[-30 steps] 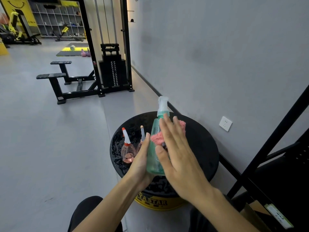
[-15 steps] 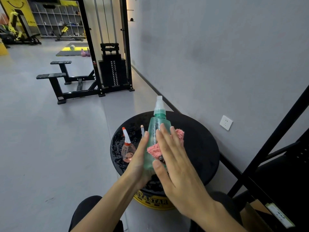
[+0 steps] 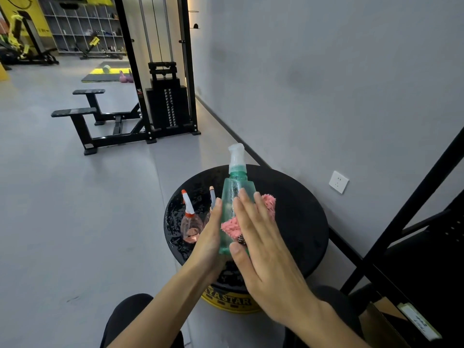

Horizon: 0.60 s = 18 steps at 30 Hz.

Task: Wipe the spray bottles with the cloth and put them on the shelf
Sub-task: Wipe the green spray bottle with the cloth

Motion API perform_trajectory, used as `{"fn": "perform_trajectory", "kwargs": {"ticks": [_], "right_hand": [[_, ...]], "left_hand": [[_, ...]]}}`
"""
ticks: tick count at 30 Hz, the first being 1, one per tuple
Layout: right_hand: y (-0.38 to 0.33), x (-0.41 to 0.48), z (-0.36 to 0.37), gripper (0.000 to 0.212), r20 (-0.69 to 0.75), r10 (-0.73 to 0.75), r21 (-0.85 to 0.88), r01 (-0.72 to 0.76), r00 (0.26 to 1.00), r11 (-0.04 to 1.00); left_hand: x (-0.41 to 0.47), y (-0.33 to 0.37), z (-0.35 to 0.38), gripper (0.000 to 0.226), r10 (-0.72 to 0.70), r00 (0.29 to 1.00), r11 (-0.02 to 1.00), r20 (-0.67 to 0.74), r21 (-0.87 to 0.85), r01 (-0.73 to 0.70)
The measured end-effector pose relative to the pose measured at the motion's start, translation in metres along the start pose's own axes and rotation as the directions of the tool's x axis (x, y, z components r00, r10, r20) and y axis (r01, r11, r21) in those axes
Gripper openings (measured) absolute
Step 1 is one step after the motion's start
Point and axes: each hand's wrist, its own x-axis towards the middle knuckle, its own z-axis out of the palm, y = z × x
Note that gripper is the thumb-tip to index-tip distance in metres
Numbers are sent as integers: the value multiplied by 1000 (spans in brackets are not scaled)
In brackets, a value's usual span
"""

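**A:** The green spray bottle point(image 3: 233, 209) is upright over the round black stand point(image 3: 301, 222), white nozzle on top. I can't tell whether its base touches.

**B:** The left hand point(image 3: 212, 237) grips its lower body. The thumb runs up the left side and the other fingers are hidden behind.

**A:** The right hand point(image 3: 263, 247) is flat, fingers straight and close together, pressing the pink cloth point(image 3: 229, 226) against the bottle's front.

**B:** Cloth pokes out on both sides of that hand!

**A:** On the stand's left side, the orange-tipped spray bottle point(image 3: 190, 224) stands just beside the left hand. A second pinkish bottle point(image 3: 212, 197) is half hidden behind it.

**B:** The black shelf frame point(image 3: 414, 198) is off to the right, well apart from the bottle.
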Motion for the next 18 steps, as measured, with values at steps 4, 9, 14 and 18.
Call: {"fn": "perform_trajectory", "kwargs": {"ticks": [4,9,14,18], "right_hand": [[13,14,-2,56,-24,49,58,-48,999,997],[32,44,-6,63,-73,113,116,-104,991,988],[36,35,7,62,-68,119,122,-110,991,986],[41,23,19,58,-51,117,107,-111,992,988]], "left_hand": [[-1,-12,2,55,45,998,996,44,75,-48],[0,-28,9,48,56,997,994,60,95,-61],[13,-30,4,49,56,997,997,45,59,-59],[29,-30,-3,49,63,998,997,22,49,-64]]}}
